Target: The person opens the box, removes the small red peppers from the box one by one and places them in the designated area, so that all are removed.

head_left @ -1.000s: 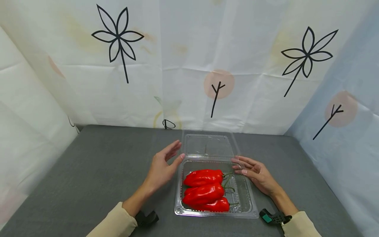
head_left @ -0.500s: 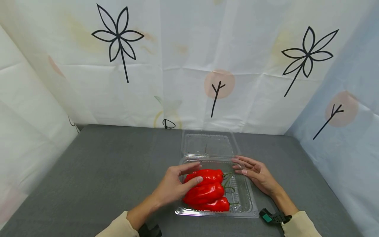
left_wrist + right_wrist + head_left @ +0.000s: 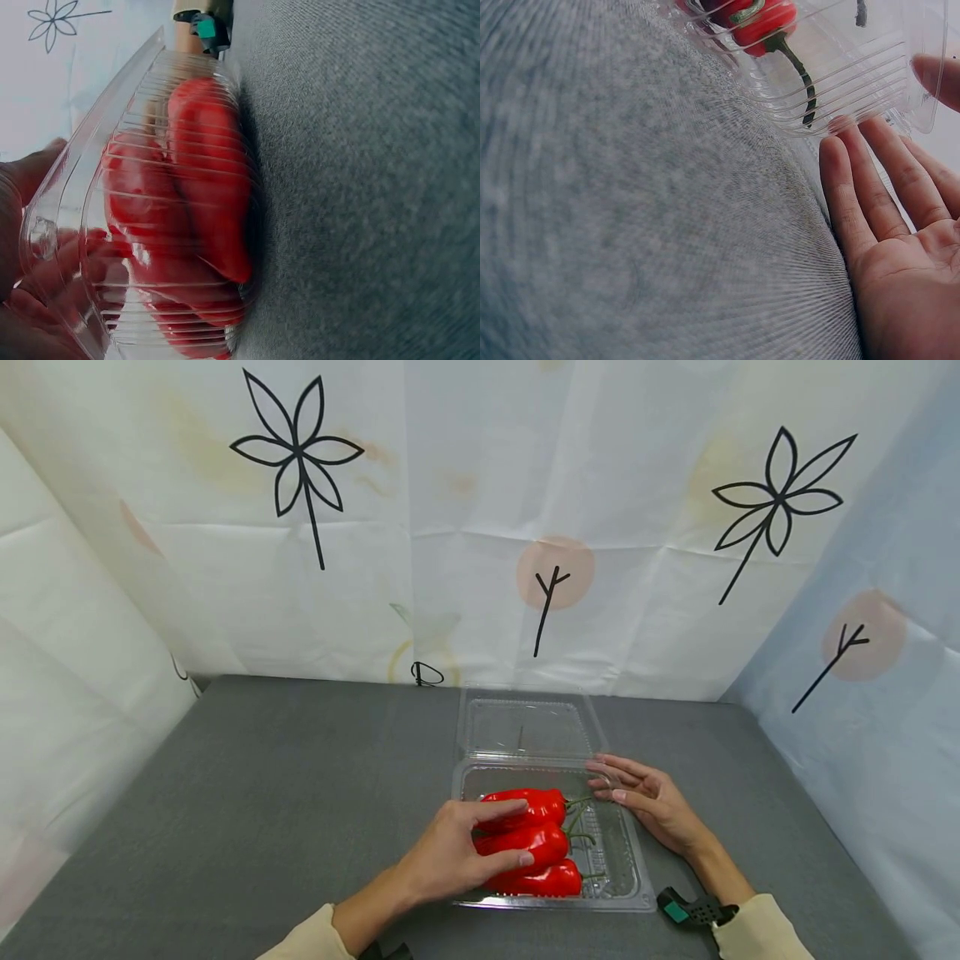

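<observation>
A clear plastic clamshell box (image 3: 637, 893) lies on the grey surface with its lid (image 3: 525, 727) folded back. Inside are three red peppers (image 3: 555, 881) side by side, green stems pointing right. My left hand (image 3: 450, 852) reaches over the box's left wall, its thumb and forefinger spread across the middle and far peppers. Through the box wall in the left wrist view, its fingers (image 3: 71, 270) show beside the peppers; a firm hold is not visible. My right hand (image 3: 900, 247) lies palm up, straight fingertips against the box's right side near the hinge.
A grey cloth-covered table (image 3: 300, 777) surrounds the box. White patterned sheets (image 3: 480, 527) hang behind and at both sides. A dark wrist device (image 3: 693, 910) sits by the right sleeve.
My left hand has moved from beside the box's upper left rim, rightward and down, over the peppers. The right hand and the box have stayed put.
</observation>
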A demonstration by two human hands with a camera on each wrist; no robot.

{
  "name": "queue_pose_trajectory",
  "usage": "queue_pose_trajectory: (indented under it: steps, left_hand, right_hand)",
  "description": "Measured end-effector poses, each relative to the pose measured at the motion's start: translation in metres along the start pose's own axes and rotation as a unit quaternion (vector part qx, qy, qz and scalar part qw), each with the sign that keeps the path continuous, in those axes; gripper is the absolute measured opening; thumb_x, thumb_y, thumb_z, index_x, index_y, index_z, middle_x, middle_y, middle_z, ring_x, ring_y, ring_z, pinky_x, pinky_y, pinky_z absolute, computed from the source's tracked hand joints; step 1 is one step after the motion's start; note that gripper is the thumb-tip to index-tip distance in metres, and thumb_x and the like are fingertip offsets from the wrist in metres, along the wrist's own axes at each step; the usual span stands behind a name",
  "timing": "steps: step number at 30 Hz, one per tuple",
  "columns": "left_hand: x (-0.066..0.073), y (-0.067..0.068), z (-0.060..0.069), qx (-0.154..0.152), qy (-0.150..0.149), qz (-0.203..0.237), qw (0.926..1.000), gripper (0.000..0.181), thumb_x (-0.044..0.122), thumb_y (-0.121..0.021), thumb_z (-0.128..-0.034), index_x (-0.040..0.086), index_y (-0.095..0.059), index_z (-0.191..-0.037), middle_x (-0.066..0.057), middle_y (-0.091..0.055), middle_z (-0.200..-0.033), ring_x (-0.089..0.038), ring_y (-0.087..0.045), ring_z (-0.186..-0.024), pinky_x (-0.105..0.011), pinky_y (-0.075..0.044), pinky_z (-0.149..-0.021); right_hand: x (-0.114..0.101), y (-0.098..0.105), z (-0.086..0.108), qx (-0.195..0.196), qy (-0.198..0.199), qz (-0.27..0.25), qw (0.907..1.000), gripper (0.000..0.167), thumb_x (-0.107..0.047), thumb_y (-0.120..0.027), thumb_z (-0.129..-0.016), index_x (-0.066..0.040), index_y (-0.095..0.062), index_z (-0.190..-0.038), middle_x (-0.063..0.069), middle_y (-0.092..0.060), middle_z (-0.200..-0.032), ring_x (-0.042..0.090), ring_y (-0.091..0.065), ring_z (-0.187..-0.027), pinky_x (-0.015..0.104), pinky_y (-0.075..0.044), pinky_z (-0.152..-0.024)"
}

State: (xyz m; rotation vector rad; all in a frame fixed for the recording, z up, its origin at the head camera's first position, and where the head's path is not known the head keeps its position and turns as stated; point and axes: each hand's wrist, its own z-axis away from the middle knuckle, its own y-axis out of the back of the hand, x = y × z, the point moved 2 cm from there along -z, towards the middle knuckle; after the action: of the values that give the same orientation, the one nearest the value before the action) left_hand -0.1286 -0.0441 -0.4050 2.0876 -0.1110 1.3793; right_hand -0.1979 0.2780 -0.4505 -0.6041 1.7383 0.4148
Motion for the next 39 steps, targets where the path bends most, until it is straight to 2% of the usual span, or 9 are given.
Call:
queue_pose_trajectory:
  steps: [8,14,19,24,27,31,34,39]
  left_hand:
    - [0.001,-0.004,0.001,-0.017,-0.008,-0.054,0.9984,0.052,0.034,-0.079,-0.0886,0.013,-0.068,-0.134,0.000,-0.073,-0.118,-0.015,-0.063,-0.101,-0.023,-0.056,-0.081]
    - [0.000,-0.006,0.001,-0.022,-0.005,-0.067,0.9975,0.052,0.035,-0.082,-0.0866,0.015,-0.069,-0.133,0.004,-0.072,-0.119,-0.012,-0.062,-0.102,-0.024,-0.055,-0.082]
    - [0.002,-0.007,0.002,-0.016,-0.009,-0.112,0.9935,0.053,0.030,-0.085,-0.0833,0.017,-0.070,-0.132,0.007,-0.071,-0.121,-0.013,-0.062,-0.106,-0.029,-0.055,-0.086]
    - [0.002,-0.009,0.002,-0.021,0.005,-0.136,0.9905,0.055,0.027,-0.086,-0.0817,0.019,-0.069,-0.133,0.008,-0.070,-0.123,-0.014,-0.060,-0.109,-0.035,-0.053,-0.088]
    - [0.002,-0.009,0.002,-0.014,0.003,-0.113,0.9935,0.053,0.024,-0.086,-0.0822,0.018,-0.070,-0.132,0.006,-0.070,-0.123,-0.015,-0.060,-0.110,-0.035,-0.053,-0.089]
    - [-0.001,-0.007,0.002,0.002,-0.007,-0.020,0.9998,0.049,0.016,-0.084,-0.0838,0.014,-0.070,-0.131,0.002,-0.068,-0.123,-0.020,-0.059,-0.112,-0.031,-0.055,-0.088]
    - [-0.002,-0.004,0.001,0.012,-0.012,0.048,0.9987,0.048,0.014,-0.083,-0.0850,0.013,-0.069,-0.131,-0.001,-0.067,-0.124,-0.022,-0.059,-0.112,-0.031,-0.056,-0.087]
    - [-0.003,0.003,-0.003,0.031,-0.031,0.111,0.9929,0.045,0.014,-0.081,-0.0869,0.009,-0.070,-0.130,-0.006,-0.066,-0.126,-0.022,-0.063,-0.110,-0.034,-0.057,-0.088]
  right_hand:
    - [0.000,0.000,0.000,0.003,0.000,0.007,1.0000,0.051,0.010,-0.044,-0.101,0.015,-0.031,-0.150,0.014,-0.053,-0.149,0.025,-0.059,-0.127,0.035,-0.049,-0.103]
    - [0.002,0.001,0.000,0.007,-0.006,0.012,0.9999,0.051,0.010,-0.044,-0.101,0.015,-0.031,-0.150,0.014,-0.053,-0.149,0.025,-0.059,-0.127,0.035,-0.050,-0.102]
    - [0.002,0.002,0.000,0.005,-0.005,0.010,0.9999,0.051,0.010,-0.044,-0.101,0.014,-0.031,-0.150,0.015,-0.053,-0.149,0.025,-0.059,-0.127,0.035,-0.050,-0.102]
    - [0.001,0.001,0.001,0.007,-0.004,0.007,0.9999,0.051,0.009,-0.045,-0.101,0.014,-0.032,-0.151,0.015,-0.052,-0.149,0.024,-0.059,-0.127,0.035,-0.050,-0.102]
    - [0.001,0.001,0.001,0.005,-0.003,0.008,0.9999,0.051,0.010,-0.044,-0.101,0.014,-0.031,-0.150,0.015,-0.053,-0.149,0.024,-0.059,-0.127,0.035,-0.050,-0.102]
    - [0.001,0.001,0.001,0.001,-0.001,0.008,1.0000,0.051,0.010,-0.043,-0.102,0.016,-0.029,-0.150,0.016,-0.052,-0.149,0.024,-0.058,-0.127,0.035,-0.049,-0.103]
    - [0.001,0.002,0.001,0.002,-0.001,0.003,1.0000,0.051,0.009,-0.044,-0.102,0.016,-0.029,-0.150,0.016,-0.052,-0.149,0.024,-0.059,-0.126,0.035,-0.049,-0.103]
    - [-0.001,0.001,0.000,0.004,-0.006,-0.002,1.0000,0.052,0.009,-0.044,-0.101,0.016,-0.028,-0.150,0.016,-0.051,-0.150,0.024,-0.058,-0.127,0.036,-0.049,-0.103]
